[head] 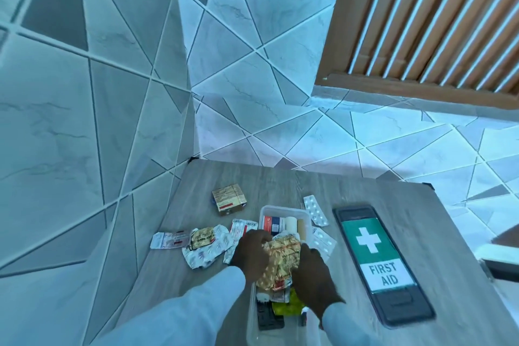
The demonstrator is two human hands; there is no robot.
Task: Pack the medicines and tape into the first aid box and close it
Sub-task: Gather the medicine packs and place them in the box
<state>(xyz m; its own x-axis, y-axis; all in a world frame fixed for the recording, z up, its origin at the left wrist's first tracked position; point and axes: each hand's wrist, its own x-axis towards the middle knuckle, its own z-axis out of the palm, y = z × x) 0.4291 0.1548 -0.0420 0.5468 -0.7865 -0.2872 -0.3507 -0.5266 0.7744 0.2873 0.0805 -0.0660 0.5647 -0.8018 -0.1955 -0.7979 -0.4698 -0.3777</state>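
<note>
Here, the left hand [250, 250] and the right hand [314, 278] both curl their fingers around 1 crumpled bunch of pill packs [280, 261], holding it over the clear box [283, 212], which sits open on the table [421, 233]. More pill packs [205, 244] and a small carton [229, 198] lie left of the box. The lid [382, 264] lies flat to its right, and 2 white pill strips [316, 210] rest between box and lid.

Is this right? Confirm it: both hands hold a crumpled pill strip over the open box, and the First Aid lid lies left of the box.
One thing is wrong. The head view shows the First Aid lid lying right of the box, not left. Both the left hand and the right hand do hold the crumpled pill strip over it.
</note>
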